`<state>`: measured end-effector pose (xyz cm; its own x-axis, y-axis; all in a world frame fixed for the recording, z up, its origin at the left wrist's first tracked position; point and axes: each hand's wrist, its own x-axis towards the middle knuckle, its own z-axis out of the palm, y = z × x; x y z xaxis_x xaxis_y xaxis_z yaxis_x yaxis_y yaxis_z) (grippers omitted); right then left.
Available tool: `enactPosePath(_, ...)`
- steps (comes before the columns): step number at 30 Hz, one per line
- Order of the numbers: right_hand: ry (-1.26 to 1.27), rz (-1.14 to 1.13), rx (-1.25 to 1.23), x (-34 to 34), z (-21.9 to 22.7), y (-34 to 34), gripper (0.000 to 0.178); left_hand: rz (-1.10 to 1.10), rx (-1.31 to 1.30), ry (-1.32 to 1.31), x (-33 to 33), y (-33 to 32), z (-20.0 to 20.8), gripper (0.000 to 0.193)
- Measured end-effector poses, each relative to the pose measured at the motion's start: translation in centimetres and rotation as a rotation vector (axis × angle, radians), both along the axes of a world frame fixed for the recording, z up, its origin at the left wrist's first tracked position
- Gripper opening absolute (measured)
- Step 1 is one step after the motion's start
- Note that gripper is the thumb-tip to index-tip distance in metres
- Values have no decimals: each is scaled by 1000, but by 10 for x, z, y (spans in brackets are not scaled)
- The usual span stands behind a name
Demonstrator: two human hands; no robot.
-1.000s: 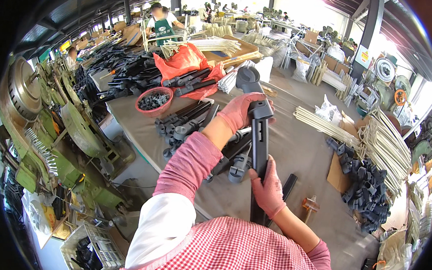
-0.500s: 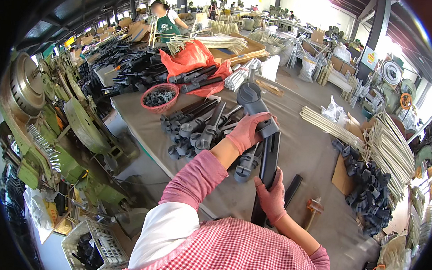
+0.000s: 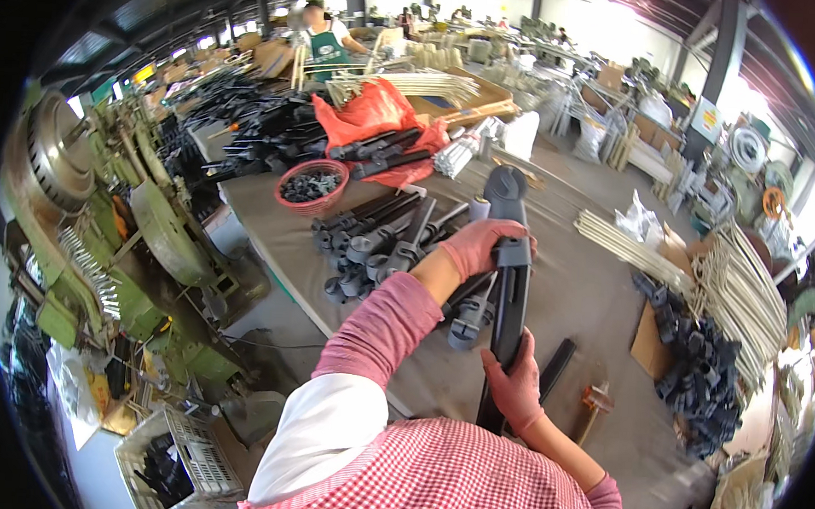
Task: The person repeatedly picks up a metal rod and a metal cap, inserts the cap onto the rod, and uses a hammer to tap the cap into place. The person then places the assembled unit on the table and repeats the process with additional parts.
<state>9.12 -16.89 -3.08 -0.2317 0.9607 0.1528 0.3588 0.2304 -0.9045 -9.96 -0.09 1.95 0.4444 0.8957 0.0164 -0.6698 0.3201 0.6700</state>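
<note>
In front of me I hold a long black tube [image 3: 512,301] with a dark grey plastic fitting [image 3: 507,186] at its far end. My left hand [image 3: 487,247], in a pink glove, is closed around the fitting's lower part, where it meets the tube. My right hand [image 3: 517,385], gloved the same way, grips the tube lower down, thumb along its left side. The tube's near end disappears behind my checked apron. Left of the tube lies a bundle of similar black tubes with grey fittings [image 3: 396,254]. Another fitting [image 3: 468,324] lies close beside the held tube.
A red basket of small dark parts [image 3: 341,200] stands at the table's left. A hammer [image 3: 595,401] and a loose black tube [image 3: 558,366] lie to the right. Beyond are dark fittings [image 3: 700,385] and pale rods [image 3: 742,290]. Green machines [image 3: 164,233] stand left; a co-worker [image 3: 329,48] is farther back.
My left hand has turned the fitting: its round end leaned left with a curved opening showing, and now points away in line with the tube. My right hand keeps its grip.
</note>
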Motion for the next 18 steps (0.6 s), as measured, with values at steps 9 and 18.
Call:
enactPosePath(9, 108, 4, -6, 1, -14, 7, 64, 83, -69, -50, 8, -8, -1, 16)
enactPosePath(18, 72, 62, -28, -2, -17, 9, 58, 344, -67, 32, -24, 27, 37, 14)
